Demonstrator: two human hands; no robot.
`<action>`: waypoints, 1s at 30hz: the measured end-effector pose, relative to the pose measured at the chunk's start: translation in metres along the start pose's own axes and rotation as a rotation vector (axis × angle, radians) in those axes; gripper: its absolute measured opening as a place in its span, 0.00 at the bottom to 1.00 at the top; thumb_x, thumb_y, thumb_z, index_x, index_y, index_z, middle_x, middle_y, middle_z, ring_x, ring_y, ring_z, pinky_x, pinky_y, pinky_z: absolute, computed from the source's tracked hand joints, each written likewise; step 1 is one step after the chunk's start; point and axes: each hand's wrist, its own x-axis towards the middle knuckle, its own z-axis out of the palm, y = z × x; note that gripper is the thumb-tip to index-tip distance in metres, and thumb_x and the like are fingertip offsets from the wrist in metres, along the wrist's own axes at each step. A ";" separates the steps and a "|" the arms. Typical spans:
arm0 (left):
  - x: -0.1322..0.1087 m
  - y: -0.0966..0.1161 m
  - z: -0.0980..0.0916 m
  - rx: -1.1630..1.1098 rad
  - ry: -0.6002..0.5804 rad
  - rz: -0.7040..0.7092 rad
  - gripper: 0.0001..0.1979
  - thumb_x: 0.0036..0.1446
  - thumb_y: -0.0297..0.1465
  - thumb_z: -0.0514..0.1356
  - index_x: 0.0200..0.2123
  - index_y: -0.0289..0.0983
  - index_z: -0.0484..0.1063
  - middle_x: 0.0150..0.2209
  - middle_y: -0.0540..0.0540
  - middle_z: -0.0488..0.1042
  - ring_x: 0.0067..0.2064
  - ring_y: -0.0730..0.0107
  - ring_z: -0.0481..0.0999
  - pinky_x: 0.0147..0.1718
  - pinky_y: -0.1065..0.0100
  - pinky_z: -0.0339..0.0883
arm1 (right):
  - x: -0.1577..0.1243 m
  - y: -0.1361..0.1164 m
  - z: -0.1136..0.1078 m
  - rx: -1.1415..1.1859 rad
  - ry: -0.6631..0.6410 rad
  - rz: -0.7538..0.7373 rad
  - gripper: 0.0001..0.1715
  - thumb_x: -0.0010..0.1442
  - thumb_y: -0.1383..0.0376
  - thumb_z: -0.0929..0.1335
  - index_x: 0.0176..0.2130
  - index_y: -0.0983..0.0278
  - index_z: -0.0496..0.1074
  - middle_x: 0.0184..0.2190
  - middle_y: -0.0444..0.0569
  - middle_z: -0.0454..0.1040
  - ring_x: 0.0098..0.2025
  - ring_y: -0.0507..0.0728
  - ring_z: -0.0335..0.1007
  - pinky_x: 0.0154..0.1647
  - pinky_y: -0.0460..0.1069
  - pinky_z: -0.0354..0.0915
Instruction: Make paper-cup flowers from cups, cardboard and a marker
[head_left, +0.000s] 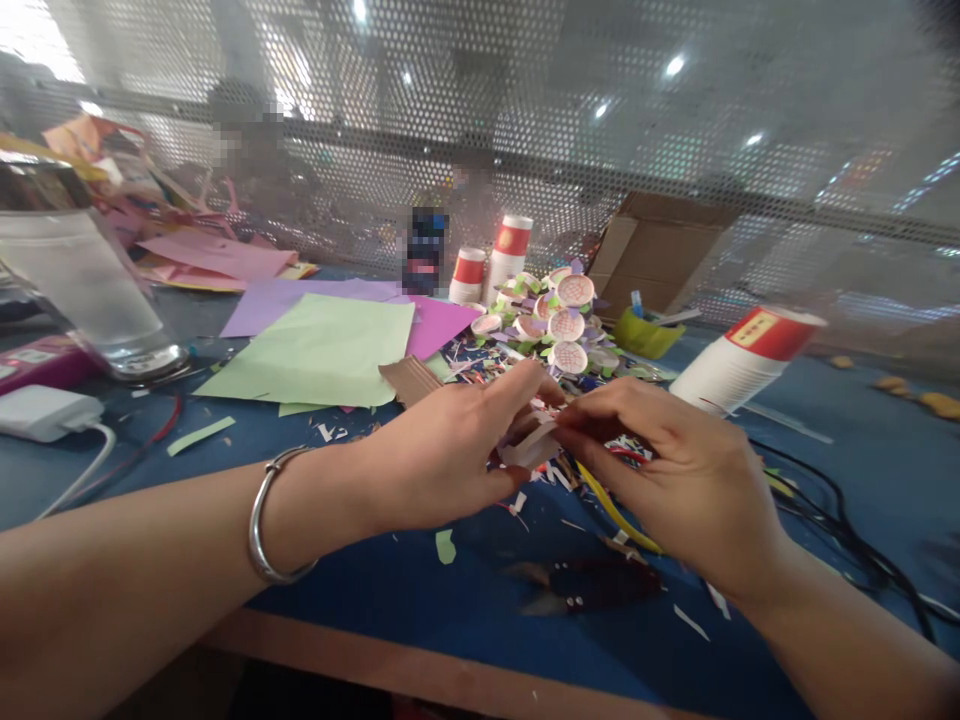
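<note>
In the middle of the head view, my left hand [450, 450] is closed around a small whitish paper piece [534, 447], curved like part of a cut cup. The fingertips of my right hand [686, 470] pinch the same piece from its right side. Fingers partly hide it, and its exact shape is blurred. Below the hands, a pair of thread snips [600, 585] with dark handles lies on the blue table, blades to the left. A yellow strip [615, 510] curves beside my right hand. Paper scraps [517, 505] are scattered under both hands.
Behind the hands stands a heap of round paper pieces [566, 325] with green and purple trim. Paper cups [510, 250], a tilted cup stack [742, 360] and a green holder [646, 333] surround it. Coloured sheets [322, 350] and a glass [97, 290] are left; black cables [840, 520] right.
</note>
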 end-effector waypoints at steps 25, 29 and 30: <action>0.008 -0.005 0.000 -0.480 0.079 -0.338 0.15 0.56 0.43 0.68 0.34 0.35 0.75 0.28 0.47 0.78 0.29 0.72 0.74 0.25 0.72 0.65 | 0.011 0.010 -0.009 0.532 -0.071 0.498 0.14 0.53 0.58 0.80 0.38 0.60 0.78 0.29 0.42 0.80 0.28 0.48 0.75 0.30 0.40 0.72; 0.008 -0.003 -0.001 -0.458 0.099 -0.327 0.15 0.56 0.42 0.68 0.32 0.35 0.75 0.25 0.49 0.73 0.26 0.75 0.70 0.23 0.72 0.60 | 0.008 0.013 -0.007 0.387 -0.046 0.422 0.13 0.58 0.58 0.77 0.41 0.60 0.76 0.32 0.44 0.79 0.32 0.52 0.76 0.33 0.45 0.73; 0.007 -0.003 -0.002 -0.450 0.102 -0.326 0.15 0.56 0.41 0.68 0.31 0.35 0.74 0.24 0.51 0.72 0.25 0.76 0.68 0.23 0.73 0.59 | 0.007 0.013 -0.006 0.325 -0.020 0.378 0.13 0.60 0.59 0.76 0.43 0.60 0.75 0.34 0.45 0.78 0.33 0.53 0.76 0.34 0.47 0.73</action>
